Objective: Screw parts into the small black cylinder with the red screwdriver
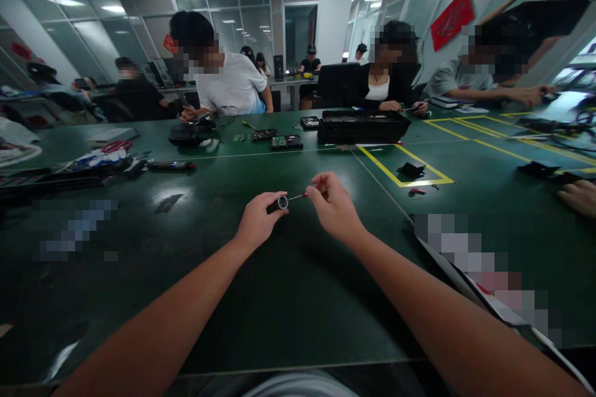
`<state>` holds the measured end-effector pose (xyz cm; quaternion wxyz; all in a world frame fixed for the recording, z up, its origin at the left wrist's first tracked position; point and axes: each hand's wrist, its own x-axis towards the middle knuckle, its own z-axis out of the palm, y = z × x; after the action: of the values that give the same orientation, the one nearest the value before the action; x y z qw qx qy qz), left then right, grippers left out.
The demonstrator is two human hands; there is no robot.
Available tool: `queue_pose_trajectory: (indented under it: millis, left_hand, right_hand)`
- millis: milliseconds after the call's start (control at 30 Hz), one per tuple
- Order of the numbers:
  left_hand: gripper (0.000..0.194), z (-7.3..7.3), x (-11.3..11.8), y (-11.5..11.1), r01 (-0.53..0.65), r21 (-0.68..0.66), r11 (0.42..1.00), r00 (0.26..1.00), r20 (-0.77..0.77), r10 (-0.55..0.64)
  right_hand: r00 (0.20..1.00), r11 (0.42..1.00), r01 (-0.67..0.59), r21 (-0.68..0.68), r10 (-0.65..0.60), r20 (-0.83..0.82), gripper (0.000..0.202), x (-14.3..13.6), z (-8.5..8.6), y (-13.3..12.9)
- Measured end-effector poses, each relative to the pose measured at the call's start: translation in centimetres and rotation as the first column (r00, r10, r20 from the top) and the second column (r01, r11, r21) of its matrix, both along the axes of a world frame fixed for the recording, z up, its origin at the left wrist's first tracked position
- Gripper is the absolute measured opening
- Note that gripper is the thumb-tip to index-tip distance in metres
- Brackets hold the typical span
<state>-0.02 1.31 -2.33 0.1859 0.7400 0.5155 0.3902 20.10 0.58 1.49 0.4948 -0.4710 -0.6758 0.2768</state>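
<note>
long black box (pixel 363 128), green circuit boards (pixel 286 142), red wall poster (pixel 453 18), black office chair (pixel 329 84)

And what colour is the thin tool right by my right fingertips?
The thin tool is red beside your right hand, as the head view shows.

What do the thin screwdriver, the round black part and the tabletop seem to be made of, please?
Screwdriver: probably metal shaft, thin and shiny.
Round part: perhaps plastic, dark with a pale rim; too small to be sure.
Tabletop: smooth, glossy green, maybe laminate or rubber, showing bright reflections.
</note>
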Motion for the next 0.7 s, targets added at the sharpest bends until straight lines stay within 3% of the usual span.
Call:
queue_pose_trajectory:
  millis: [167,267,333,467,700]
  left_hand:
    - [0.04,0.4,0.4,-0.5,0.049,0.046,0.998,0.992,-0.121,-0.043]
    - [0.04,0.8,0.8,-0.9,0.084,0.097,0.992,0.975,-0.215,-0.061]
    - [0.04,0.9,0.9,-0.9,0.071,0.087,0.994,0.972,-0.229,-0.049]
    - [0.04,0.7,0.9,-0.8,0.052,0.039,0.998,0.977,-0.211,-0.043]
    - [0.039,0.6,1.0,-0.7,0.04,0.022,0.999,0.975,-0.22,-0.034]
  right_hand:
    - [0.963,0.995,0.038,-0.092,-0.06,-0.261,0.025,0.0,-0.7,0.9]
    - [0.862,0.958,0.05,-0.281,-0.183,-0.472,0.032,0.2,-1.4,2.0]
    - [0.823,0.949,0.081,-0.304,-0.236,-0.516,0.031,0.3,-1.8,2.3]
    - [0.859,0.964,0.165,-0.21,-0.245,-0.45,0.028,0.1,-1.6,2.0]
    - [0.967,0.98,0.2,-0.013,-0.199,-0.16,0.028,0.1,-0.6,0.7]
